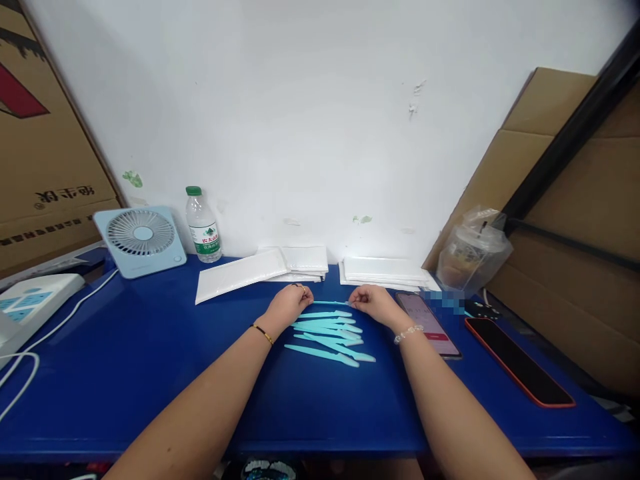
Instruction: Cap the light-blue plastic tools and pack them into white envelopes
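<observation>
Several light blue plastic knife-shaped pieces [327, 337] lie in a loose pile on the blue table [150, 373]. My left hand [290, 303] and my right hand [373, 301] sit just behind the pile, fingers curled. Between them they hold one thin light blue piece [330, 303] by its two ends, level above the pile. My left wrist wears a thin dark band, my right wrist a bead bracelet.
White padded envelopes [240, 273] and two white stacks [385, 272] lie at the back. A small fan [141, 239] and water bottle [203, 225] stand back left. Two phones [430, 325] [520, 363] lie on the right near a bagged cup [470, 253]. Cardboard flanks both sides.
</observation>
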Action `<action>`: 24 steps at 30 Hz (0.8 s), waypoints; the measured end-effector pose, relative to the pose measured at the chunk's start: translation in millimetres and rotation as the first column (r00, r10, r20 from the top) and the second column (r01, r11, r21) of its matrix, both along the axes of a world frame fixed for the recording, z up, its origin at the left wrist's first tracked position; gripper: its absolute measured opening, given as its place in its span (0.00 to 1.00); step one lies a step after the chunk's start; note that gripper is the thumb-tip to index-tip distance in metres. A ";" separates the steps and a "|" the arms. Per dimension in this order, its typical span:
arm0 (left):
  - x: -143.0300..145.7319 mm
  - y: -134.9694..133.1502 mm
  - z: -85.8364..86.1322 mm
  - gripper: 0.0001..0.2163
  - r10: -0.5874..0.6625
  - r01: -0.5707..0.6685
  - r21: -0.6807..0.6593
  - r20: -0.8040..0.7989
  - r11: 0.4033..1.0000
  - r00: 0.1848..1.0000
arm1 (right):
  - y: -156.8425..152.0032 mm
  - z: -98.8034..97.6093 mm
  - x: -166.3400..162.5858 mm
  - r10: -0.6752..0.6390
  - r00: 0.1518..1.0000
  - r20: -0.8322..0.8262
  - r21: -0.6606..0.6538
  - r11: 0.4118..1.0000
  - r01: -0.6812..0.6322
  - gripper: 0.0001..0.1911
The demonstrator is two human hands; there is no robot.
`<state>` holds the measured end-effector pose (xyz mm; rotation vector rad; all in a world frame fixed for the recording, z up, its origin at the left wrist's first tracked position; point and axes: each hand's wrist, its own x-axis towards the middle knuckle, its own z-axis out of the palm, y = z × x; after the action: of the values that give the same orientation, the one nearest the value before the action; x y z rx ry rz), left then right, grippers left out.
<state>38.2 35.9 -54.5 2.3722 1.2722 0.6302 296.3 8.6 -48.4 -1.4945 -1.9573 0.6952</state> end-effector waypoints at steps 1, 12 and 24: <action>0.4 -0.1 -0.1 0.10 0.002 -0.002 0.002 -0.006 1.000 1.000 | -0.1 -0.5 -2.7 0.003 1.000 0.005 0.007 1.000 -0.003 0.07; -5.8 -14.6 15.7 0.26 -0.100 0.097 -0.026 -0.173 0.995 0.980 | -12.9 11.0 -20.4 0.134 0.973 0.186 0.008 0.990 -0.138 0.24; 13.7 -48.9 25.2 0.09 -0.206 0.271 0.068 -0.480 0.960 0.852 | -52.0 30.0 -60.0 0.275 0.734 0.621 -0.044 0.947 -0.318 0.15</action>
<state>51.8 -13.0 -29.3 2.8510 1.1004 0.0557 236.3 -43.4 -18.4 -1.5039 -2.7383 0.2524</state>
